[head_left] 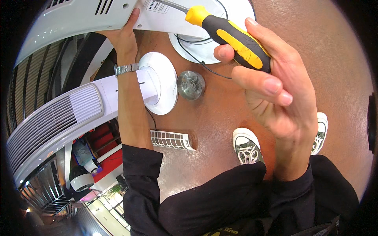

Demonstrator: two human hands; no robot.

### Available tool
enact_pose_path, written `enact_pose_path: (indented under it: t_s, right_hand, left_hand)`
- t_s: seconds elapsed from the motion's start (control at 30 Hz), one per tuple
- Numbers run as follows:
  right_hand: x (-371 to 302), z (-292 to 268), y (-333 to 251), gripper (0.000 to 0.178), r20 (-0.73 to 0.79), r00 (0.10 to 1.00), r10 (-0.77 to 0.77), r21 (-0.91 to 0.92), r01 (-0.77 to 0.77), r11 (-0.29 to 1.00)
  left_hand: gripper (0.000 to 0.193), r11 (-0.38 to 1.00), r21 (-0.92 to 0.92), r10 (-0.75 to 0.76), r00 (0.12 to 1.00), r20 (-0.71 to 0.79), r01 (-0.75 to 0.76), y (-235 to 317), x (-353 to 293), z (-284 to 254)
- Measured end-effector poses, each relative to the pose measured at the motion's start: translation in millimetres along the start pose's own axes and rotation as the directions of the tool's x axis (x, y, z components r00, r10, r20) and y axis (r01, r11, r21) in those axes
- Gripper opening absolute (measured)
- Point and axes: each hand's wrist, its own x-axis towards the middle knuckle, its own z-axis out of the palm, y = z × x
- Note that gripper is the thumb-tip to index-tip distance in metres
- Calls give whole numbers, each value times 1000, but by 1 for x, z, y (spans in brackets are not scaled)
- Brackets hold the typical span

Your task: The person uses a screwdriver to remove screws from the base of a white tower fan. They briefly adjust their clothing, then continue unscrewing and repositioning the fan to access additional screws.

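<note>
My right hand holds a yellow and black screwdriver loosely by its handle, fingers partly curled and the thumb along its side. Its metal shaft points up and left across a white tower fan; the tip lies at the top edge, so contact cannot be made out. My left hand, a metal watch on its wrist, grips the edge of that fan's white housing. A black cord runs over the fan's round white base.
A second white tower fan stands at left on its round base. Beside it is a clear bowl with small metal pieces. A curved white grille lies on the brown floor. My shoes are at lower right.
</note>
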Motion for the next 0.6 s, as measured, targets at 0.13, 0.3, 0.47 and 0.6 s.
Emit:
enact_pose_path:
  t_s: [0.13, 0.3, 0.47, 0.6]
  right_hand:
    - [-6, 29, 11, 46, -231, 948, -219, -515, 72, 854]
    - [-5, 20, 18, 41, -109, 903, -416, -741, 206, 639]
    - [3, 7, 22, 32, 125, 796, -592, -906, 335, 258]
    - [2, 9, 29, 28, 420, 619, -663, -901, 374, -221]
  left_hand:
    - [98, 998, 28, -52, 999, -8, 53, 0, -4, -5]
    - [99, 997, 75, 7, 1000, 6, -8, 0, -2, -5]
    - [100, 991, 130, 27, 1000, -2, -26, -1, -2, -6]
    - [120, 994, -113, -9, 1000, 2, 10, -3, 1, -8]
